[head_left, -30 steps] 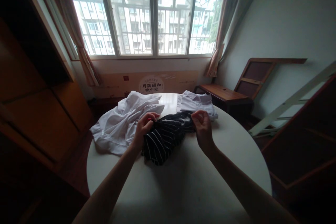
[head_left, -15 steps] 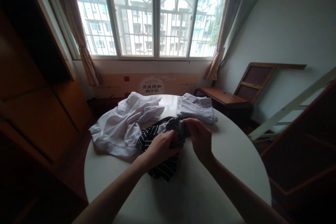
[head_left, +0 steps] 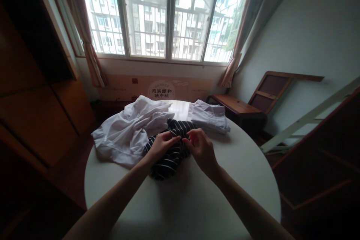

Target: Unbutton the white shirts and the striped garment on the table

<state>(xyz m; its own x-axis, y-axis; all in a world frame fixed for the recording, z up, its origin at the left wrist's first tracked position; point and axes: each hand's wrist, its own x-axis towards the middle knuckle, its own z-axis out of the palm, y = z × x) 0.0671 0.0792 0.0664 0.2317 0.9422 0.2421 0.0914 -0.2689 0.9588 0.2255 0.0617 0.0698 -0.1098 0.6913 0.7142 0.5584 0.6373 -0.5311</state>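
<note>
A dark garment with thin white stripes (head_left: 168, 157) lies bunched in the middle of a round white table (head_left: 197, 202). My left hand (head_left: 161, 146) pinches its fabric from the left. My right hand (head_left: 200, 149) pinches it from the right, fingertips almost meeting the left hand's. A crumpled white shirt (head_left: 129, 133) lies just left of the striped garment and partly under it. A folded pale shirt (head_left: 208, 117) sits at the table's far right side.
A wooden cabinet (head_left: 36, 93) stands at the left. A large barred window (head_left: 165, 15) with curtains fills the back wall, with a printed cardboard box (head_left: 160, 89) below it. A low wooden bench (head_left: 239, 105) and leaning boards are at the right.
Both hands came together over the striped garment, which has gone from spread between them to bunched in a smaller heap. The view has shifted slightly.
</note>
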